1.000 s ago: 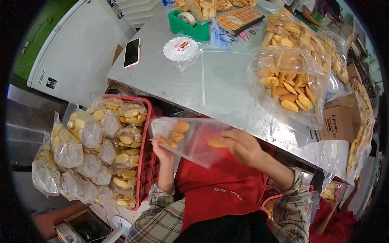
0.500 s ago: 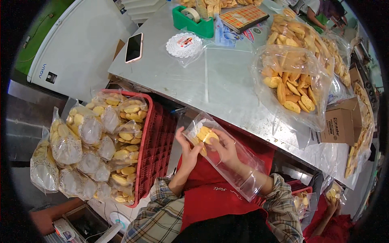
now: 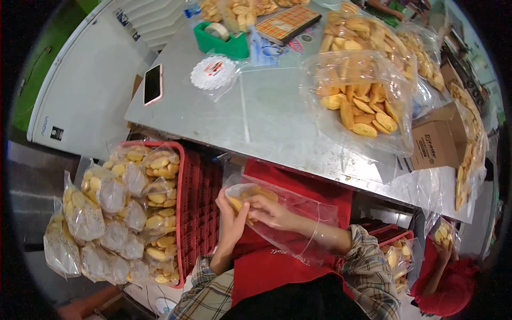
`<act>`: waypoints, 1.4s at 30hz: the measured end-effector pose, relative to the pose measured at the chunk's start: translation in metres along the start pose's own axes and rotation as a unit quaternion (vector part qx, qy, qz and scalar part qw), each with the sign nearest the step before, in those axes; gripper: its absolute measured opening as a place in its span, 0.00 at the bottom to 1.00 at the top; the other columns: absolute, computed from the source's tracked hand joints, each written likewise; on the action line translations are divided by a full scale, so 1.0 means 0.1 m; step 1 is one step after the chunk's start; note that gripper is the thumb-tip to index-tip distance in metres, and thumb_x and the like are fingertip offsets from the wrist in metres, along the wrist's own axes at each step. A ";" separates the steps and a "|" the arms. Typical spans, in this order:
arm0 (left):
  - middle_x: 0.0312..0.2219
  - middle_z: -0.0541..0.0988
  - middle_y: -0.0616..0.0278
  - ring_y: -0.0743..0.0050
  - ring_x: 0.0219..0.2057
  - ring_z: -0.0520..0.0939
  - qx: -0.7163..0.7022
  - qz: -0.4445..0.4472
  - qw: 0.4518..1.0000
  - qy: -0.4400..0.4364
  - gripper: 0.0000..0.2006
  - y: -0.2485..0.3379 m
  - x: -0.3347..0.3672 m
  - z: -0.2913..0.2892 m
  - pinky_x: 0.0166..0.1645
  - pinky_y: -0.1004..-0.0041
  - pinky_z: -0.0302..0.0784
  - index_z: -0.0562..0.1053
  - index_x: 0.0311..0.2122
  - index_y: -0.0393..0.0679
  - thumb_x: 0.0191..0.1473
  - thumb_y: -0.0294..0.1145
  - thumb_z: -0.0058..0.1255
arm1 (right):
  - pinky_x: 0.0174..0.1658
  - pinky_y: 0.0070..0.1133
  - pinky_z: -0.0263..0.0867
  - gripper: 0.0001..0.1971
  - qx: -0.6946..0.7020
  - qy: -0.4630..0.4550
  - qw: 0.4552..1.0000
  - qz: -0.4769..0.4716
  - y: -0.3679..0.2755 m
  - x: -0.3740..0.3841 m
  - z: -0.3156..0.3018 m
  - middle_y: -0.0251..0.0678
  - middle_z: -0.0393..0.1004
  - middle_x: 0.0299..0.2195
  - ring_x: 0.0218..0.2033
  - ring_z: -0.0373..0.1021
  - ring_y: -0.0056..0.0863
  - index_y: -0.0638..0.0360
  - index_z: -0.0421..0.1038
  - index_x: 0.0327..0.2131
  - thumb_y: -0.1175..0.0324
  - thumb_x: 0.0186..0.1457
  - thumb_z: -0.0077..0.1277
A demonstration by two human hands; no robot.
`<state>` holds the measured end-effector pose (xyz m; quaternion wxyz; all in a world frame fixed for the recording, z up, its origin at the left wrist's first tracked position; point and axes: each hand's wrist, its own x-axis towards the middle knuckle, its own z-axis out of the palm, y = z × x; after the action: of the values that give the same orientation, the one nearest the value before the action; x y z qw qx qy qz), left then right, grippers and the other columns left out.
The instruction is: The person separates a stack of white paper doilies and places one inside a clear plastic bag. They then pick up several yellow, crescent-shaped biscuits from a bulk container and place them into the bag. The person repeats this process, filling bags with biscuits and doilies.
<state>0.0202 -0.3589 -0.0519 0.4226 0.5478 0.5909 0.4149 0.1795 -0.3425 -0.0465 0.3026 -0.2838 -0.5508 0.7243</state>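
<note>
A steel table (image 3: 256,122) fills the upper half of the view. On it sit a big clear sack of biscuits (image 3: 362,90), a green tape holder (image 3: 224,42), a round doily in plastic (image 3: 214,73) and a phone (image 3: 153,84). Below the table's left edge stands a red crate (image 3: 194,213), heaped with packed bags of biscuits (image 3: 114,213). Just right of the crate, over a red apron (image 3: 277,266), is a clear bag (image 3: 290,218) — the right hand (image 3: 269,210) is pushed inside it, fingers curled around biscuits (image 3: 242,201) at its closed end. The left hand (image 3: 232,221) cups that end from outside, gripping it.
</note>
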 end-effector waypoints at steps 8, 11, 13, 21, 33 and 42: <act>0.43 0.58 0.55 0.69 0.45 0.60 -0.097 -0.036 0.992 0.071 0.23 0.03 0.05 -0.03 0.50 0.73 0.54 0.49 0.49 0.38 0.48 0.25 0.41 | 0.56 0.29 0.47 0.22 -0.227 -0.033 0.965 -0.124 -0.04 -0.16 -0.12 0.46 0.49 0.55 0.54 0.52 0.39 0.59 0.54 0.52 0.70 0.52 0.43; 0.43 0.59 0.55 0.70 0.44 0.61 -0.106 -0.052 0.981 0.155 0.23 -0.37 0.12 -0.31 0.50 0.73 0.55 0.50 0.49 0.39 0.47 0.25 0.40 | 0.54 0.28 0.52 0.20 -0.270 -0.082 0.953 -0.113 -0.21 -0.43 -0.52 0.43 0.57 0.51 0.52 0.55 0.38 0.58 0.59 0.49 0.72 0.50 0.45; 0.44 0.60 0.55 0.69 0.45 0.62 -0.165 -0.091 0.958 0.218 0.22 -0.48 0.16 -0.54 0.50 0.72 0.56 0.51 0.49 0.40 0.48 0.27 0.40 | 0.46 0.26 0.60 0.10 -0.337 0.007 0.936 -0.101 -0.61 -0.42 -0.92 0.39 0.68 0.40 0.42 0.65 0.35 0.60 0.68 0.36 0.73 0.48 0.46; 0.43 0.61 0.58 0.70 0.43 0.63 -0.215 -0.117 0.945 0.217 0.24 -0.37 0.19 -0.60 0.48 0.74 0.57 0.51 0.50 0.41 0.48 0.31 0.42 | 0.41 0.26 0.61 0.19 -0.700 0.399 0.590 -0.056 -0.88 -0.24 -2.28 0.44 0.69 0.35 0.37 0.66 0.38 0.62 0.66 0.38 0.73 0.37 0.52; 0.40 0.62 0.59 0.70 0.41 0.65 -0.270 -0.172 0.924 0.210 0.22 -0.72 0.24 -0.46 0.46 0.72 0.60 0.55 0.46 0.42 0.46 0.36 0.44 | 0.33 0.19 0.63 0.13 -0.229 0.296 0.926 -0.055 -1.20 -0.53 -1.45 0.37 0.69 0.35 0.35 0.68 0.25 0.62 0.63 0.41 0.76 0.49 0.44; 0.38 0.61 0.62 0.71 0.39 0.65 -0.327 -0.172 0.900 0.229 0.19 -0.49 0.26 -0.54 0.46 0.71 0.62 0.54 0.44 0.45 0.46 0.34 0.42 | 0.34 0.26 0.67 0.14 -0.454 0.213 0.805 -0.318 -0.72 -0.22 -0.35 0.40 0.70 0.31 0.30 0.69 0.38 0.62 0.67 0.31 0.80 0.35 0.52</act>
<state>-0.0471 -0.3374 -0.0840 0.4963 0.1582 0.5874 0.6194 0.2292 -0.3213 0.0172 0.4622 -0.3451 -0.7977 0.1760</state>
